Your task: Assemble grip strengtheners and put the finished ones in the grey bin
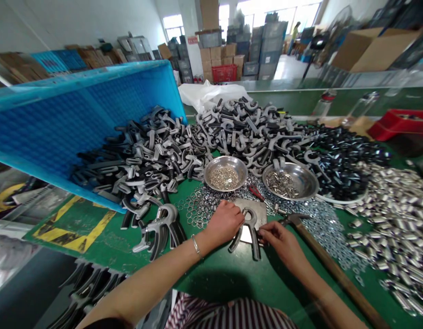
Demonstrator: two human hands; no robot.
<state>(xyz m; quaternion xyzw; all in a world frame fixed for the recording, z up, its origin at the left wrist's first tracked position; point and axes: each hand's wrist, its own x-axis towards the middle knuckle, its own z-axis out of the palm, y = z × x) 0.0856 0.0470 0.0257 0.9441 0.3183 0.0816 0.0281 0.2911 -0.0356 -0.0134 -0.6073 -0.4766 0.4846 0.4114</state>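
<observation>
A grey-and-black hand grip exerciser [255, 235] lies with its two legs spread on a small metal plate [261, 208], its legs reaching past the near edge. My left hand [227, 221], wearing a bracelet, is closed at its upper left part; the fingertips are partly hidden. On the other side, my right hand [280, 237] has thumb and forefinger pinched together beside the right leg. Whatever sits between those fingers is too small to make out. Several similar hand grips [159, 228] with springs stand left of my left forearm.
A tipped blue crate [94, 105] and a heap of grey-and-black parts [238, 123] fill the back. Two steel bowls [226, 160] [310, 180] hold small metal pieces. Loose rings, nuts, metal cylinders [393, 210] and a hammer [328, 260] lie around. Red-handled pliers [255, 192] lie behind the plate.
</observation>
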